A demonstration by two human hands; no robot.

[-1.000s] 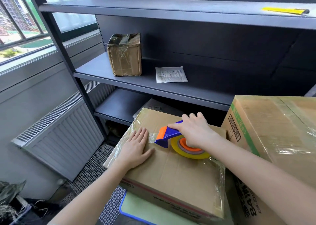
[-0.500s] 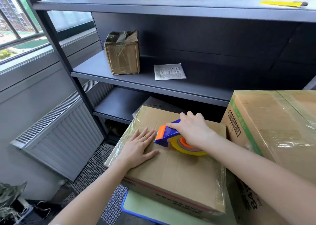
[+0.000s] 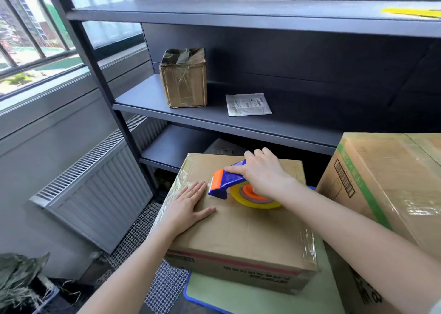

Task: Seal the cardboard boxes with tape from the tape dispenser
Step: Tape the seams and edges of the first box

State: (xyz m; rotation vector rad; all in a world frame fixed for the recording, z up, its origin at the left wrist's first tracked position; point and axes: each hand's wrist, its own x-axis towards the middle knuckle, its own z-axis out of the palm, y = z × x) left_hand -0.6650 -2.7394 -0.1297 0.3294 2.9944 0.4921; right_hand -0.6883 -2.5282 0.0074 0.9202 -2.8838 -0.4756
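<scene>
Pressing flat on the top of the cardboard box (image 3: 250, 232), near its left edge, the left hand (image 3: 188, 206) lies with straight, slightly spread fingers (image 3: 198, 189) and holds nothing. The right hand (image 3: 262, 173) grips the tape dispenser (image 3: 226, 182) over the middle of the box top, fingers curled round the blue handle and the index finger laid along it. The orange blade end points toward the box's left edge, just beside the left fingertips. The tape roll (image 3: 257, 200) rests on the box top. Probable faults: the blade may catch the left fingertips, given how close they are; a lifted or tilted dispenser may let the tape wrinkle or miss the seam; weak downward pressure from the left hand may let the box slide. Clear film already creases along the box edges, so further tape may bond poorly there. Legible marking is limited. The front face of the box carries a red band and a line of inverted print, which is unreadable. The larger box (image 3: 386, 182) to its right shows a barcode and a green stripe with illegible characters. The white packet (image 3: 248, 104) on the shelf (image 3: 167, 110) beyond the box bears small print that cannot be read.
</scene>
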